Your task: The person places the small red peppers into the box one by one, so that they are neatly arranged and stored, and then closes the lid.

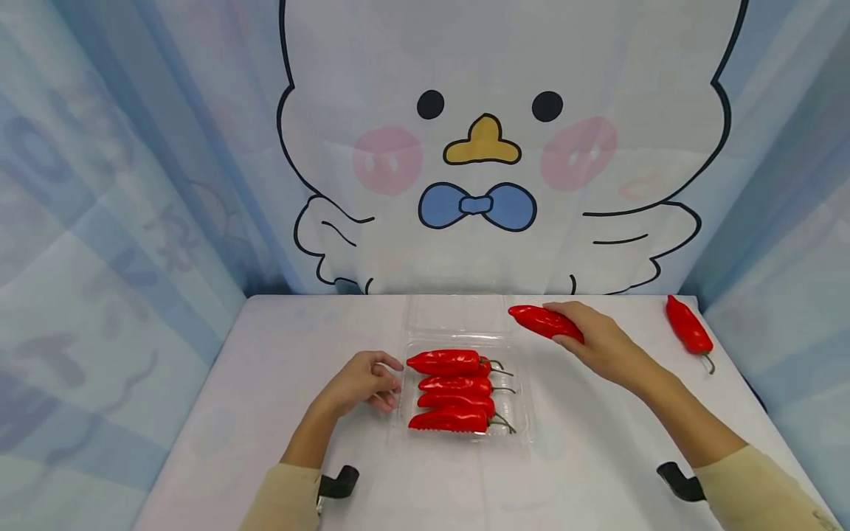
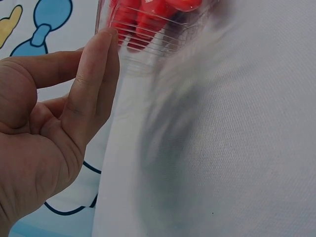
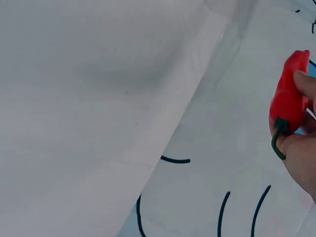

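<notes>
A clear plastic box [image 1: 524, 413] with its lid [image 1: 458, 316] laid back holds several red chili peppers [image 1: 454, 420], stems toward the right. My left hand [image 1: 365, 382] is at the box's left side, fingers loosely bent; in the left wrist view its fingertips [image 2: 106, 37] are at the box wall, and whether they touch it I cannot tell. To the right of the lid, my right hand [image 1: 600, 343] grips another red chili pepper [image 1: 541, 321] above the table. The right wrist view shows that pepper's green stem [image 3: 277, 140] beside the palm.
One more red chili pepper [image 1: 689, 326] lies near the table's back right corner. The white table [image 1: 265, 413] meets a printed curtain [image 1: 485, 258] at its back edge, and blue curtains [image 1: 99, 258] hang at both sides.
</notes>
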`<control>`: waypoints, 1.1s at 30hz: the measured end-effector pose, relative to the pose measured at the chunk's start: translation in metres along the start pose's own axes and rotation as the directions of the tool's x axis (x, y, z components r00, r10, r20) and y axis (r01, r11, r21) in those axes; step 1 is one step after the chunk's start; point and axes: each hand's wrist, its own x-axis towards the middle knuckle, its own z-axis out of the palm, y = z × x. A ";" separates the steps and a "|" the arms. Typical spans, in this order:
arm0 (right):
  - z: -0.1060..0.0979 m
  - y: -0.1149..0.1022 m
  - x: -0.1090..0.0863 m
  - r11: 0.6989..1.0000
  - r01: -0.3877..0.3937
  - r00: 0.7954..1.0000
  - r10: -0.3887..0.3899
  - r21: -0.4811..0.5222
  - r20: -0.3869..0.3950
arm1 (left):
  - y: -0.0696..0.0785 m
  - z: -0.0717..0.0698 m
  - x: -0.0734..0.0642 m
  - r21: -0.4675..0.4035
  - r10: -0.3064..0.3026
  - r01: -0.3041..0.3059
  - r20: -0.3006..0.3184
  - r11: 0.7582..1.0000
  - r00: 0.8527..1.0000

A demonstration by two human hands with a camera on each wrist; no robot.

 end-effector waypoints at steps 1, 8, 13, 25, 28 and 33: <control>0.001 -0.003 0.001 1.000 0.023 1.000 -0.023 0.001 0.002 | 0.000 0.000 0.000 0.001 -0.001 0.001 0.000 1.000 1.000; 0.007 -0.024 0.009 0.996 0.084 0.995 -0.085 0.006 0.057 | -0.003 0.000 0.004 -0.006 0.000 0.000 -0.010 1.000 1.000; 0.013 -0.035 0.015 0.991 0.131 0.986 -0.131 0.006 0.100 | -0.004 -0.001 0.003 -0.004 -0.006 0.006 -0.013 1.000 1.000; 0.036 -0.056 0.027 0.979 0.201 0.963 -0.206 0.042 0.177 | -0.005 -0.002 0.003 -0.022 0.009 -0.009 0.020 1.000 1.000; 0.042 -0.059 0.028 0.978 0.200 0.958 -0.208 0.058 0.196 | -0.004 -0.002 0.003 -0.025 0.012 -0.011 0.026 1.000 1.000; 0.052 -0.067 0.029 0.978 0.190 0.953 -0.204 0.083 0.224 | -0.003 -0.002 0.002 -0.026 0.012 -0.012 0.030 1.000 0.999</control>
